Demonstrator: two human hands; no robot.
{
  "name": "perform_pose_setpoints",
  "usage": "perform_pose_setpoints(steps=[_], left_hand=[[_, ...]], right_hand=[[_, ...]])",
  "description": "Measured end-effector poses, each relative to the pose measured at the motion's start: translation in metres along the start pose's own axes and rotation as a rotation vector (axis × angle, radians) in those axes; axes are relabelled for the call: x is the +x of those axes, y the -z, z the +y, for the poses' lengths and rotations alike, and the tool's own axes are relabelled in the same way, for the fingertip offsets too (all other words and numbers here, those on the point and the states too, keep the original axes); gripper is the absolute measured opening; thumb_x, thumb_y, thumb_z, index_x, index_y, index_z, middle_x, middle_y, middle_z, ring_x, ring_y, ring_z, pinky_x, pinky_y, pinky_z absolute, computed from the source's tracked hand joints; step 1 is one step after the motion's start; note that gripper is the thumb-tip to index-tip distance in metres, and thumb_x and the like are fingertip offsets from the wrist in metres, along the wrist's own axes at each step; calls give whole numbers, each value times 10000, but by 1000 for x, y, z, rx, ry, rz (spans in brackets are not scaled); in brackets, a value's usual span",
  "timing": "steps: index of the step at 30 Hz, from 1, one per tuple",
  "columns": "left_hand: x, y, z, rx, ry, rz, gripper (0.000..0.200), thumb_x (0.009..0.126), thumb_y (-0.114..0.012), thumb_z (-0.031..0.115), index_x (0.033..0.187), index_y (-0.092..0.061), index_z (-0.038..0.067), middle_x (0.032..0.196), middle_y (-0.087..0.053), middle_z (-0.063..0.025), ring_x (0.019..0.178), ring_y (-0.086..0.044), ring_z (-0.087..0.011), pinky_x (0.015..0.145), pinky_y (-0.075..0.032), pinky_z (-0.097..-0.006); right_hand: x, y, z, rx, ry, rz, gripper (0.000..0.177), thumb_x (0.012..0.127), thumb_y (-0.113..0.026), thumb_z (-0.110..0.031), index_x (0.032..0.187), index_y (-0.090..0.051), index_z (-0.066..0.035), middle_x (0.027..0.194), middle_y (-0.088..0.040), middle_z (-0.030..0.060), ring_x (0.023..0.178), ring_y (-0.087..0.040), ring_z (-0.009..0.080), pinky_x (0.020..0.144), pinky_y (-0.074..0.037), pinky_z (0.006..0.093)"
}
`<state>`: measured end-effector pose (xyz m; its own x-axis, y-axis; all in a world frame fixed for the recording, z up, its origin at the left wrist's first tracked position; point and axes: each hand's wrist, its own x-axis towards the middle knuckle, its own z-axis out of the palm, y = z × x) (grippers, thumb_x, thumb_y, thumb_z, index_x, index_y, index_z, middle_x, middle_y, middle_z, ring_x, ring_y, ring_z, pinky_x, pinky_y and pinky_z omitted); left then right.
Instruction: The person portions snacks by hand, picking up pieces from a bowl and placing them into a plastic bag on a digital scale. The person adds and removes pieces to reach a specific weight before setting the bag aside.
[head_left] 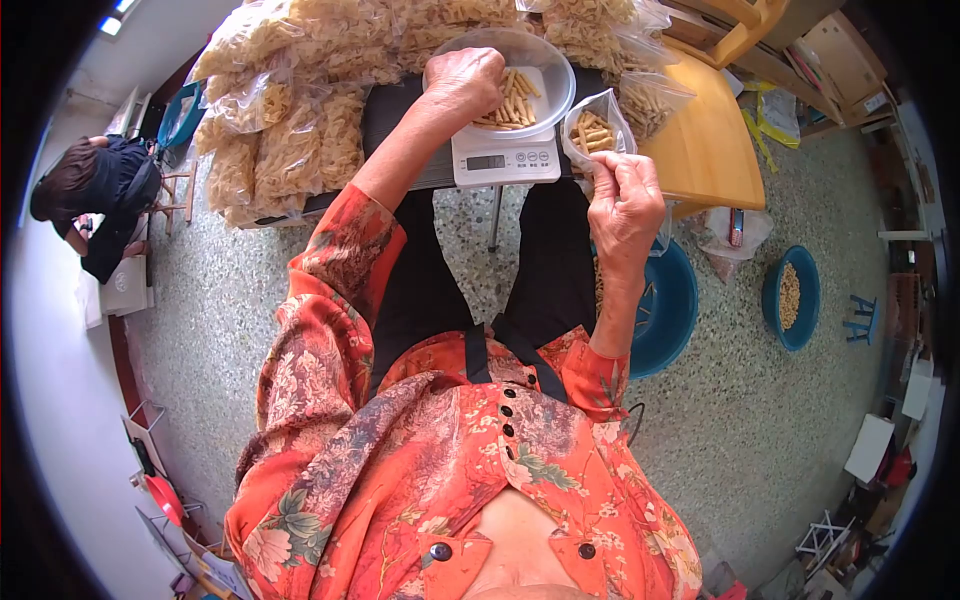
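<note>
Along a dark worktop (392, 122) crowded with stacked bags (300, 140), keeps a bowl (565, 88) of sticks (521, 106) on a scale (545, 163), with display (486, 162) toward the lap, likely for easy reading. Bends left hand (468, 82) down over the rim; with fingertips hidden, cannot tell whether pinching any sticks. Pinches the edge of a small bag (613, 106) between thumb and fingers of right hand (628, 195), just beside the bowl, probably to steady the sticks inside. Hemmed in by bags beyond and a wooden top (715, 140) at right. Has a blue tub (683, 312) near the right leg and, well apart at left, another person (105, 195).
</note>
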<state>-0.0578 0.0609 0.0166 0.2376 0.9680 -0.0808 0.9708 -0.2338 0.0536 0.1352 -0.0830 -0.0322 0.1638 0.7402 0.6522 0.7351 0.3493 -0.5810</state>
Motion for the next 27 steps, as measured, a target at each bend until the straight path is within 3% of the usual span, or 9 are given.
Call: perform_pose_setpoints(steps=[7,10,13,15,16,17,20,24,27], left_hand=[[-1,1,2,-34,39,-24,277,737,-714,190,997,-772,115,1031,-747,-132,1003,-718,-319,800,-577,-447],[-3,0,-6,-115,38,73,261,733,-709,189,967,-781,99,1016,-751,-145,993,-716,-342,798,-575,-443],[3,-11,-25,-265,33,173,259,734,-728,224,928,-783,62,935,-756,-148,879,-741,-294,762,-575,-425],[1,-11,-35,-801,-52,62,321,712,-768,302,878,-781,28,856,-752,-123,714,-713,-194,718,-571,-379],[-2,-12,-38,-1071,-70,-3,317,746,-800,268,891,-765,-12,792,-728,-89,603,-632,-89,560,-534,-276],[-3,-12,-38,-1069,-73,0,317,746,-800,268,891,-765,-12,792,-728,-89,603,-632,-89,560,-534,-276],[-15,-6,-34,-1752,15,-231,216,879,-756,76,1029,-677,-57,817,-699,-89,576,-605,-39,410,-438,-119],[-21,-6,-21,-2170,14,-463,178,921,-691,40,1039,-609,-66,870,-679,-117,619,-633,-84,392,-449,-137],[-35,-10,0,-2219,-117,-536,158,928,-684,35,1029,-606,-58,865,-674,-114,642,-640,-88,378,-435,-146]], right_hand=[[0,-2,1,-11,8,-10,92,860,-749,-57,951,-734,-62,898,-643,101,771,-676,288,684,-550,392],[-1,-2,1,-4,-9,-12,90,860,-749,-61,949,-734,-61,900,-645,104,776,-677,289,687,-552,393],[-2,-4,3,-5,5,-9,92,861,-749,-65,951,-735,-61,899,-645,107,781,-677,294,692,-554,396],[-2,-4,2,-2,9,-11,92,860,-750,-66,951,-735,-61,899,-645,108,782,-676,299,693,-554,398],[-2,-5,2,-1,8,-15,93,860,-750,-67,952,-735,-61,899,-644,109,783,-676,304,695,-553,401],[-3,-6,4,-1,10,-11,93,860,-750,-67,952,-735,-61,899,-644,109,783,-676,304,695,-553,401],[-2,-8,4,2,17,-3,94,860,-748,-70,953,-736,-61,900,-645,111,782,-674,310,694,-550,404],[-1,-4,-1,-17,17,-5,95,862,-742,-71,956,-735,-57,900,-644,115,781,-674,312,695,-548,405],[-1,-4,-1,-13,12,-5,93,866,-736,-70,957,-731,-52,899,-642,119,775,-673,314,690,-547,406]])
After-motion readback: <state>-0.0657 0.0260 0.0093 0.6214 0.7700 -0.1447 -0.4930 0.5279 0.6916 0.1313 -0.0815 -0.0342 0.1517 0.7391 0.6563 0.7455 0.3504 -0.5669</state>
